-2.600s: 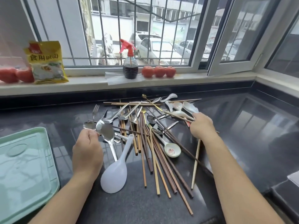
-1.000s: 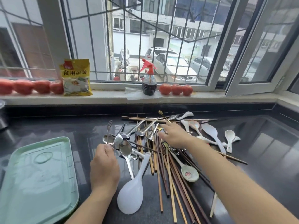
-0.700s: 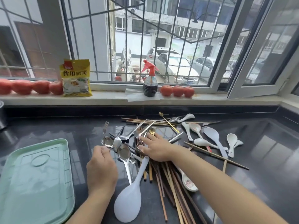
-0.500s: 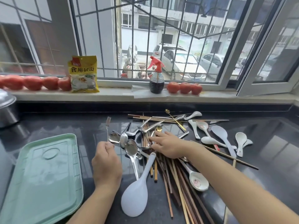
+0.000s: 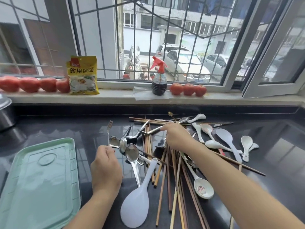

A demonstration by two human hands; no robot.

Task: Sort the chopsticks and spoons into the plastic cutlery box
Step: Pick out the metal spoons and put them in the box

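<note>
My right hand (image 5: 177, 138) pinches a metal spoon (image 5: 149, 131) from the chopsticks (image 5: 168, 171); my left hand (image 5: 105, 166) grips the fork (image 5: 109, 131). Lifting carelessly may scatter tangled cutlery across the worktop (image 5: 272, 162).

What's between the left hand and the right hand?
Head view: metal spoons and wooden chopsticks lie on the counter between the left hand and the right hand.

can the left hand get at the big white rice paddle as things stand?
Probably yes. The rice paddle lies on top of the pile's near edge, just right of the left hand, with nothing over its blade. But that hand already grips metal cutlery, so it may need emptying first.
</note>
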